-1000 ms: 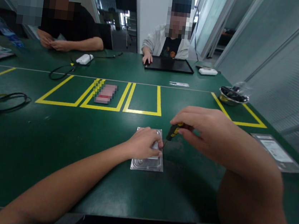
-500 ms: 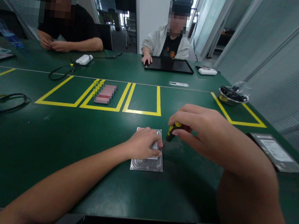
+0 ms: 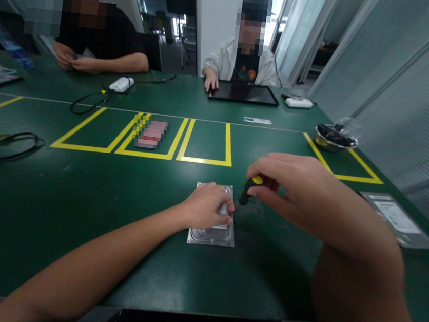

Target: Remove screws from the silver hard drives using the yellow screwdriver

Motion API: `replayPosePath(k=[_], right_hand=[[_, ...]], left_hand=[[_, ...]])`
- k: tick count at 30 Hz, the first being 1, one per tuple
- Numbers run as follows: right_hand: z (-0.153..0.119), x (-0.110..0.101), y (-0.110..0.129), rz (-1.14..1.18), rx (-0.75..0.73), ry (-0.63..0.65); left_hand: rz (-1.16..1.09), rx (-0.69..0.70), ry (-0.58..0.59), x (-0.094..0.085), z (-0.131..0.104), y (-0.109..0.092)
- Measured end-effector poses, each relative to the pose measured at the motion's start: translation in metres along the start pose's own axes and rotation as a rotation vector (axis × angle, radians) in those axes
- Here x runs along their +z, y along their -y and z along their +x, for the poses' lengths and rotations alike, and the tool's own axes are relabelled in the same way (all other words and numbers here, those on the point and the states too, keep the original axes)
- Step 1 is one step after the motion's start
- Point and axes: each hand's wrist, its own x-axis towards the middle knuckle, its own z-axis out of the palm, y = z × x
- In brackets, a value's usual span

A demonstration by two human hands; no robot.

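A silver hard drive (image 3: 211,237) lies flat on the green table. Across its upper part rests my left hand (image 3: 209,207), its thumb and fingers curled over the drive's right side and holding it; the hand hides much of the label. My right hand (image 3: 282,181) is closed round the black-and-yellow handle of a screwdriver (image 3: 248,192). The screwdriver leans, its thin shaft pointing down and left to the drive's right edge, close to my left fingertips. Whether the tip sits in a screw is too small to tell.
Yellow tape outlines (image 3: 203,161) mark the table beyond the drive. To the right are a bagged hard drive (image 3: 401,221) and a metal bowl (image 3: 335,138) of dark items. Two people sit opposite, one touching a black tray (image 3: 244,93). Cables (image 3: 18,144) lie left.
My right hand and the screwdriver handle have shifted slightly to the right, the handle leaning a little more. My left hand and the hard drive stay in place.
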Motion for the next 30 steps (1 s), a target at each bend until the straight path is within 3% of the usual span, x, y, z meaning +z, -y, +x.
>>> replayPosePath(k=[18,30], right_hand=[[0.0009,0.004,-0.0043,0.009,0.042,-0.028],[0.0019,0.0023,-0.0008,0.024,-0.036,-0.027]], left_hand=[[-0.016,-0.004,0.001,0.0009,-0.0001,0.0015],[-0.004,0.006,-0.003,0.001,0.0006,0.0015]])
